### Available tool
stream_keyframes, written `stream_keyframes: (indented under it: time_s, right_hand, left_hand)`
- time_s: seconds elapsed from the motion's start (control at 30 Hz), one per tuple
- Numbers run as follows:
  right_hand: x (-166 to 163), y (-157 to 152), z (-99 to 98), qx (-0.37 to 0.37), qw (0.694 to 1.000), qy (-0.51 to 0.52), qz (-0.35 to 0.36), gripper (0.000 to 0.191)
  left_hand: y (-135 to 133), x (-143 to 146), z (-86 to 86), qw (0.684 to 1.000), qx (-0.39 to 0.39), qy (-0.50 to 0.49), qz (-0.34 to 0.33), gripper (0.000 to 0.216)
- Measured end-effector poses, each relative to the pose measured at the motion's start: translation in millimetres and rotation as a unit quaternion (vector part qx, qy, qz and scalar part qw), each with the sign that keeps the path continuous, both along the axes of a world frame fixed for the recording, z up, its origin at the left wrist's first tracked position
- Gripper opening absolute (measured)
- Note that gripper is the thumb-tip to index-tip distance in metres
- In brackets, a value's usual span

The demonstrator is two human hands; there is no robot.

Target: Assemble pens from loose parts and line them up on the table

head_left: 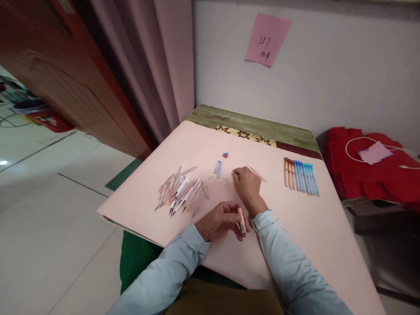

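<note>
My left hand (219, 219) is closed around an orange-brown pen barrel (241, 218) that carries a barcode sticker, held near the table's front edge. Just beyond it, my right hand (247, 183) reaches over the tabletop with its fingertips pinched together; what they grip is too small to make out. A thin pale stick with a pointed tip (257, 172) lies behind the right hand. To its left are two blue pen barrels (218, 169), and above them small blue and brown pen tops (225, 155). Tiny clear pieces are scattered near the right fingertips.
A loose pile of refills and clear pen parts (179, 192) covers the table's left side. On the right, brown, blue and turquoise pens (301, 176) lie in a neat row. A red cloth (357, 168) with a white cable is beyond the right edge; a curtain (164, 57) hangs left.
</note>
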State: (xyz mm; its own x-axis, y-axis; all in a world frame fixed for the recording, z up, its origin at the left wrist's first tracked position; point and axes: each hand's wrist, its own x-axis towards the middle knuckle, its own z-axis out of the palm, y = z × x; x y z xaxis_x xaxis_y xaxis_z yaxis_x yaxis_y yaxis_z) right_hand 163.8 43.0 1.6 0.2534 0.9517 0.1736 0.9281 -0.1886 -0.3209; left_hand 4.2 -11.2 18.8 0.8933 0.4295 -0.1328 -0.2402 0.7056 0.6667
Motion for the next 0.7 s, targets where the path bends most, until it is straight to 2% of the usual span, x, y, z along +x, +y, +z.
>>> stream_keyframes:
  time_s: [0.27, 0.4, 0.47, 0.53, 0.63, 0.7]
  right_hand:
    - [0, -1, -2.7, 0.011, 1.000, 0.005, 0.006, 0.026]
    - [2, -4, 3.9, 0.028, 0.999, 0.041, 0.001, 0.025]
    - [9, -7, 11.7, 0.032, 0.997, 0.063, -0.015, 0.025]
    - [20, -12, 19.8, 0.014, 0.996, 0.084, -0.028, 0.022]
    - [39, -19, 27.0, -0.020, 0.992, 0.118, -0.032, 0.021]
    - [48, -21, 27.8, -0.025, 0.990, 0.136, -0.032, 0.019]
  left_hand:
    - [0, -1, 0.8, 1.000, 0.000, 0.003, -0.002, 0.024]
    - [-1, -2, -0.1, 1.000, -0.018, -0.006, 0.013, 0.023]
    - [1, -3, -1.6, 0.997, -0.049, -0.019, 0.052, 0.023]
    - [4, -4, -3.2, 0.986, -0.104, -0.036, 0.122, 0.020]
    - [11, -5, -3.9, 0.951, -0.200, -0.050, 0.229, 0.010]
    - [13, -5, -2.8, 0.935, -0.236, -0.045, 0.261, 0.005]
